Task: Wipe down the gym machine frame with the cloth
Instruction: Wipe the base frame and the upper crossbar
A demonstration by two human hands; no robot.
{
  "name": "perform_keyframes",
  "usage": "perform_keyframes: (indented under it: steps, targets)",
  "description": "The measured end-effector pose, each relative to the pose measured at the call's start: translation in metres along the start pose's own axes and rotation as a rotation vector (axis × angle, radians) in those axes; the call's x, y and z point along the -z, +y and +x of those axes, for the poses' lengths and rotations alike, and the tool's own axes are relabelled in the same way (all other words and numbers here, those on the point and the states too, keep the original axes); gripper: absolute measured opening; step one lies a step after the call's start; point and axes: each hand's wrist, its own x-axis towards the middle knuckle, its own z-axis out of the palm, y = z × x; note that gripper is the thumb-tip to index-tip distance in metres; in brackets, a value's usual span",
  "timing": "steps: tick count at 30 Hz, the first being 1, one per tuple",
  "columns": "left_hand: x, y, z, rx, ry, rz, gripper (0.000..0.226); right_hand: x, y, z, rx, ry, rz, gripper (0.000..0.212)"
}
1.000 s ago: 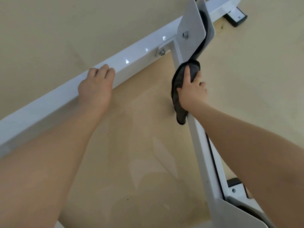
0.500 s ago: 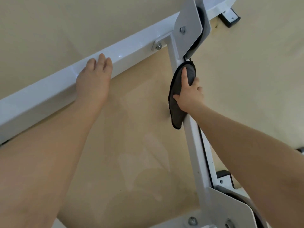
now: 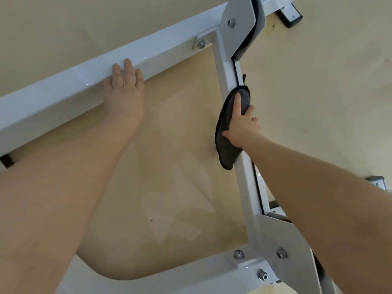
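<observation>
**Cloth on the upright bar, R hand gripping it**

R hand [image 3: 240, 126] at centre-right of frame grips the dark grey cloth [image 3: 228, 149], w/ the fingers curled round it and the white upright bar [image 3: 247, 187] of the gym machine frame. Index finger lies straight up along the cloth; thumb is spread to the left side. Cloth wraps the bar approx. midway between the two white bracket plates, its lower end hanging free left of the bar below the hand.

L hand [image 3: 123, 92] in the upper-left part of frame lies on the long white crossbar [image 3: 63, 96], fingers fairly straight over its top edge, palm against the near face, holding nothing.

Crossbar runs from left edge up to the upper bracket plate [image 3: 237, 24] at top centre, w/ a bolt [image 3: 201, 43] at the joint. Lower bracket plate [image 3: 282, 240] sits at bottom right, where a second white bar [image 3: 191, 276] crosses the bottom of frame. Beige floor [image 3: 328, 92] behind it all. Black-capped foot [image 3: 290, 14] at upper right corner.
</observation>
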Motion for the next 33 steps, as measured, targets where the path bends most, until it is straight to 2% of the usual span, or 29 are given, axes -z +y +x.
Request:
perform_keyframes:
  steps: [3, 6, 9, 11, 17, 22, 25, 27, 30, 33]
  targets:
    - [-0.007, -0.013, -0.017, -0.036, -0.022, 0.057, 0.059, -0.004, 0.003, -0.009, 0.011, 0.008, -0.047, 0.098]
    - [-0.005, -0.017, -0.017, -0.055, -0.033, -0.027, 0.037, -0.028, 0.026, -0.061, -0.009, -0.037, -0.118, 0.099]
    - [0.0, -0.001, -0.03, -0.021, -0.057, -0.136, 0.039, -0.048, 0.043, -0.101, -0.038, -0.119, -0.161, 0.098]
    - [0.001, 0.009, -0.048, -0.002, -0.1, -0.191, 0.042, -0.049, 0.043, -0.099, -0.047, -0.116, -0.152, 0.097]
    - [-0.029, -0.01, -0.114, -0.233, -0.226, -0.05, 0.037, -0.032, 0.021, -0.054, -0.012, 0.016, -0.077, 0.095]
    - [-0.03, -0.006, -0.155, -0.293, -0.365, -0.029, 0.043, -0.057, 0.049, -0.112, 0.028, -0.043, -0.209, 0.095]
    - [-0.033, 0.01, -0.174, -0.353, -0.438, -0.031, 0.045, -0.066, 0.056, -0.137, 0.073, -0.156, -0.413, 0.084]
    - [-0.034, 0.019, -0.184, -0.426, -0.466, -0.028, 0.046, -0.067, 0.058, -0.14, 0.15, -0.148, -0.621, 0.079]
    - [-0.034, 0.02, -0.199, -0.496, -0.493, -0.053, 0.042, -0.065, 0.067, -0.139, 0.335, -0.092, -0.897, 0.07]
    - [-0.03, 0.009, -0.211, -0.515, -0.579, -0.045, 0.033, -0.054, 0.066, -0.122, 0.533, -0.129, -1.076, 0.062]
